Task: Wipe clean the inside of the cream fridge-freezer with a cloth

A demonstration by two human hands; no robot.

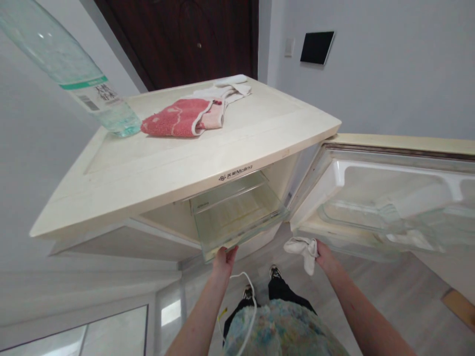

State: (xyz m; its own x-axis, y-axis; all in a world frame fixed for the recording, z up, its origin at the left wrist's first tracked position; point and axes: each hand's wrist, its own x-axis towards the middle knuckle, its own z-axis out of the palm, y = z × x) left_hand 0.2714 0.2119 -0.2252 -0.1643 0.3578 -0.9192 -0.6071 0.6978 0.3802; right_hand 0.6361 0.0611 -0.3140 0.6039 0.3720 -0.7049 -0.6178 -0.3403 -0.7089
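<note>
My left hand [224, 258] grips the front edge of a clear glass shelf [237, 207], which sticks part of the way out of a small cream fridge [208, 168]. Its fingers are closed on that edge. In my right hand [324, 255], held low to the right of the shelf, a white cloth [304, 251] hangs bunched up. The fridge door [393, 193] stands open on the right, with clear bins along its inner side.
A large clear bottle [85, 84] stands on the fridge top at the left. Beside it lie a folded red towel [178, 117] and a white cloth [222, 92]. A white cord [253, 296] loops near my legs. Behind is a dark door [193, 44].
</note>
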